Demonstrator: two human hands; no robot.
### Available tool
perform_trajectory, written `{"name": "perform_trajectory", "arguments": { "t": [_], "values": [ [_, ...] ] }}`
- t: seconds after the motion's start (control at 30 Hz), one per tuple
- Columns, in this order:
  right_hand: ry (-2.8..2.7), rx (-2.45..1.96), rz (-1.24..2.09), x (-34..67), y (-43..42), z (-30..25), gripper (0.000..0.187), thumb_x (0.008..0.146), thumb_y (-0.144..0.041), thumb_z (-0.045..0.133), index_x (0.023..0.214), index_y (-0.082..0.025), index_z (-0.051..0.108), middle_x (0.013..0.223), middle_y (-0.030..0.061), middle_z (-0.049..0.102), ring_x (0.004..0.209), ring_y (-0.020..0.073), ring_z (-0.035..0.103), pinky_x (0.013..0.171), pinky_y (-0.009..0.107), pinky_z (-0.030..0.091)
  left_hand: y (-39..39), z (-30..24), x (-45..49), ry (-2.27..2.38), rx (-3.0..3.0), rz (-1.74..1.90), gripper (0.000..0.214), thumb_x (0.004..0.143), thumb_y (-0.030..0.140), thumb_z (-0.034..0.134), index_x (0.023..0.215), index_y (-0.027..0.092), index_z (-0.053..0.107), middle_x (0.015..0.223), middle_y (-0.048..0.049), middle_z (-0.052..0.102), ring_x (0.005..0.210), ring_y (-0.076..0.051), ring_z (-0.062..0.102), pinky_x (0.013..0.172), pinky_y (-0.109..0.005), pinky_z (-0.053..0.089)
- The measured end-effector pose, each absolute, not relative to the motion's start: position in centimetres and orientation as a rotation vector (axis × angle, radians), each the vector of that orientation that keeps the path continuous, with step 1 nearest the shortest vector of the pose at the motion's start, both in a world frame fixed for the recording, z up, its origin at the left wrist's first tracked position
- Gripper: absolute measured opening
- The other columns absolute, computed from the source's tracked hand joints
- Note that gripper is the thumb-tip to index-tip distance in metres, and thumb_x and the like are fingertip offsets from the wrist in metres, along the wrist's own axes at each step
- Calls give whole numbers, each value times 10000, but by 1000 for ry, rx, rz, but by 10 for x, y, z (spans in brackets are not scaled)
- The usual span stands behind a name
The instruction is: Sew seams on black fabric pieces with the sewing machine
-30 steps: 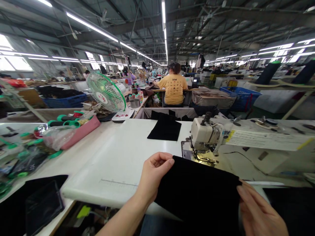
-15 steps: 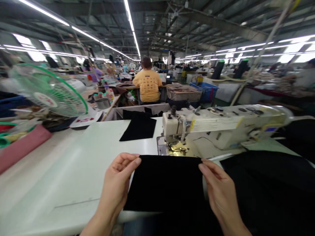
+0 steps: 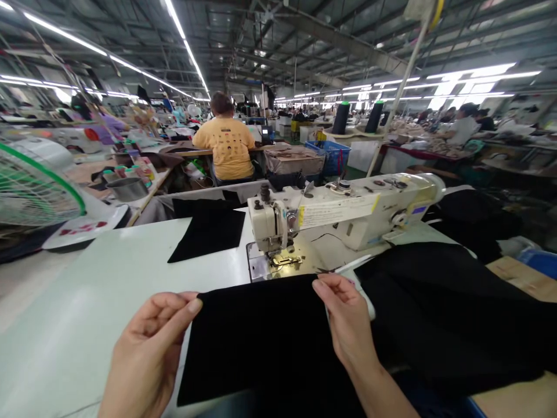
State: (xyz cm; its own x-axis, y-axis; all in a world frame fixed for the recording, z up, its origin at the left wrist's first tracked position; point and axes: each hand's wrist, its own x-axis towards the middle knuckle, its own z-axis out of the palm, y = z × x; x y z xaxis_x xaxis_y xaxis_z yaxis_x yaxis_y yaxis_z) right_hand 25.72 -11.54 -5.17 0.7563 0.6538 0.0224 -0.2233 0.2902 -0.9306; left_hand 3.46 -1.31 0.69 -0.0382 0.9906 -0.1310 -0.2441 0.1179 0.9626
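A black fabric panel (image 3: pixel 261 342) hangs stretched between my hands at the front edge of the table. My left hand (image 3: pixel 152 342) pinches its upper left corner between thumb and fingers. At the upper right corner, my right hand (image 3: pixel 348 313) grips it the same way. Just beyond the panel's top edge stands a sewing machine (image 3: pixel 339 215), its needle area over a shiny metal plate (image 3: pixel 287 261). Another black fabric piece (image 3: pixel 209 232) lies on the table left of the machine. To the right spreads a larger heap of black fabric (image 3: pixel 448 307).
The pale tabletop (image 3: pixel 108 278) extends to the left. A green-rimmed fan (image 3: pixel 39 186) stands at its far left, near a metal pot (image 3: pixel 128 188). Ahead, a person in a yellow shirt (image 3: pixel 226 145) sits facing away. A blue crate (image 3: pixel 328 157) stands beyond the machine.
The view has turned to the right, so the machine and table appear farther left. Both hands still hold the black panel, and its left side now sits lower in the picture than its right.
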Motion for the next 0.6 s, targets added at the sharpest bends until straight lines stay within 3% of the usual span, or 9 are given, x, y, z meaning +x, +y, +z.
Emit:
{"name": "perform_trajectory", "arguments": {
  "t": [0.3, 0.5, 0.6],
  "values": [
    [-474, -1147, 632, 259, -111, -52, 259, 695, -375, 840, 792, -202, 673, 758, -1, 647, 738, 157, 586, 698, 278, 499, -12, 9, 29, 1114, 1056, 1275, 479, 371, 352, 981, 607, 207, 590, 726, 20, 660, 782, -163, 598, 642, -198, 511],
    [-947, -1201, 803, 242, -139, -54, 102, 802, -231, 672, 859, -231, 588, 803, -26, 590, 746, 144, 579, 693, 241, 499, 23, 54, 32, 1113, 1869, 1067, 261, 697, 352, 762, 647, 213, 546, 729, 7, 671, 706, -182, 573, 645, -268, 420],
    [-1161, -1335, 793, 226, -155, -72, 53, 844, -217, 638, 808, -227, 600, 743, -24, 608, 694, 144, 608, 643, 221, 513, 51, 51, 64, 984, 2287, 723, 125, 709, 162, 621, 624, 218, 547, 607, 27, 571, 602, -152, 481, 591, -261, 329]
  ]
}}
